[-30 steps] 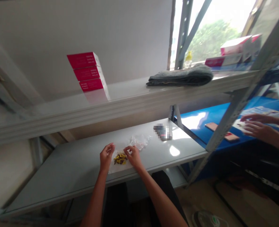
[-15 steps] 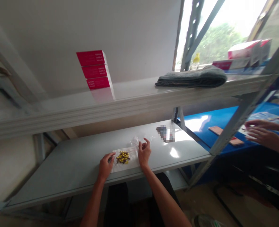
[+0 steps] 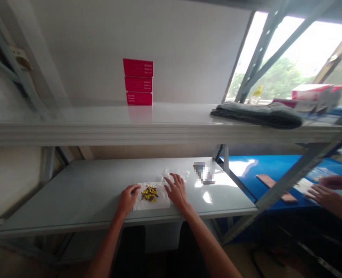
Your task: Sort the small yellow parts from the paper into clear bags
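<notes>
From the head view, your left hand [image 3: 127, 200] rests at the left edge of a white paper sheet [image 3: 151, 197], its fingers loosely curled and narrow, holding nothing that shows. Your right hand [image 3: 175, 191] now lies with its fingers spread wide and pressed down on the counter [image 3: 72, 197], just past the sheet's right corner; half a second ago those fingers were raised and pinched closer together. It holds nothing either. The small yellow and dark pieces [image 3: 149, 194] sit in a loose heap near the middle of the sheet, between your hands; they are too small to identify, though they could be dried flower buds. A crumpled clear plastic bag [image 3: 173, 174] lies just behind the sheet, near your right fingers, and a pixelated object [image 3: 203, 172] lies farther right. Above, a stack of three red boxes [image 3: 137, 83] and a folded grey cloth [image 3: 256, 115] sit on the white shelf [image 3: 101, 129], which now runs nearly level across the view rather than slanting. At the far right, a co-worker's hands [image 3: 327, 193] are over papers on a blue table [image 3: 275, 166].
</notes>
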`<state>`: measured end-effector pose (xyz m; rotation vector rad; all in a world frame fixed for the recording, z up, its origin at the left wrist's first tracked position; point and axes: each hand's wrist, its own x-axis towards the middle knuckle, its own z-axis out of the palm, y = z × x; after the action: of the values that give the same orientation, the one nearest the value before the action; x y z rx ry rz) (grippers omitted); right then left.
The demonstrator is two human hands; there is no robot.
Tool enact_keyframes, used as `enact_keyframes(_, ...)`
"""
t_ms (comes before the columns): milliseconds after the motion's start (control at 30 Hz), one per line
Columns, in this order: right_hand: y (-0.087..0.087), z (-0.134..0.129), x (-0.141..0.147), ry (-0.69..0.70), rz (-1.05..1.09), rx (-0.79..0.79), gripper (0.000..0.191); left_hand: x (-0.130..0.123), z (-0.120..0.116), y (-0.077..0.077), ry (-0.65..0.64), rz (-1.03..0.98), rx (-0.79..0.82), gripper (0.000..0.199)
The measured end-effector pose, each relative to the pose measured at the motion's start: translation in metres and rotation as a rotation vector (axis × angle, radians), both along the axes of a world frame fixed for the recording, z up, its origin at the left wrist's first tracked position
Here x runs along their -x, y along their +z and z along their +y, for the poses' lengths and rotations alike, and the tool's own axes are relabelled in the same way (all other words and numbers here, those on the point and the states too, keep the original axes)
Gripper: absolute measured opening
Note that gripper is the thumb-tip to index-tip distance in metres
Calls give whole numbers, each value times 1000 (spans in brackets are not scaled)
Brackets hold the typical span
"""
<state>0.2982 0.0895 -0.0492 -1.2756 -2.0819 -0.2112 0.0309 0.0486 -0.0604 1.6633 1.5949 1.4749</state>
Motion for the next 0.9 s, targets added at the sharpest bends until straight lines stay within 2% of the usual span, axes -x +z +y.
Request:
enact_keyframes(67, -7, 9, -5, -11, -56, 33, 31, 1, 1, -1, -9, 9, -10, 21)
enact_keyframes(233, -24, 26, -18, -191, -36, 97, 29, 1, 1, -1, 10, 11, -16, 21)
enact_keyframes(333, -22, 20, -16, -223, -43, 61, 36, 1, 2, -1, 29, 70, -38, 24)
enact_keyframes(533, -7, 3, -10, -173, -58, -24, 44, 3, -1, -3, 27, 131, -84, 26)
enact_keyframes(600, -5, 2, -11, -179, -27, -47, 45, 4, -4, -2, 89, 139, -111, 25)
enact_keyframes(667, -4, 2, -13, -184, 6, -74, 44, 6, -7, -1, 230, 141, -107, 22)
enact_keyframes(767, -6, 4, -16, -168, 12, -63, 35, 10, -11, 1, 458, 141, -1, 19)
enact_keyframes(833, -8, 5, -19, -158, -17, 0, 30, 11, -11, 2, 513, 144, 67, 22)
enact_keyframes(900, -10, 6, -19, -163, -39, 62, 29, 11, -10, 3, 508, 148, 93, 24)
